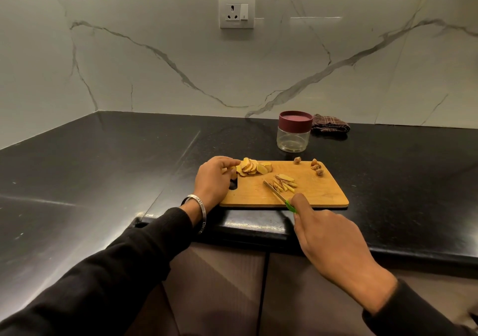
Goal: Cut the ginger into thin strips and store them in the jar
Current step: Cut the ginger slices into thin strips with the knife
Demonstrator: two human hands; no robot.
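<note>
1. My left hand (214,178) lies at the far left corner of the cutting board (326,193), fingers curled and touching the pile of ginger slices (252,167); I judge I am fetching the next slice, though whether I have pinched one I cannot tell.
2. Right of that hand, beside the blade, lie the cut strips (285,183): slicing into strips is under way, with most slices uncut.
3. My right hand (333,245) wraps the green handle of the knife (275,193), forefinger along it, tip on the board.
4. Beyond, the jar (294,139) stands lidded; it needs opening later.
</note>
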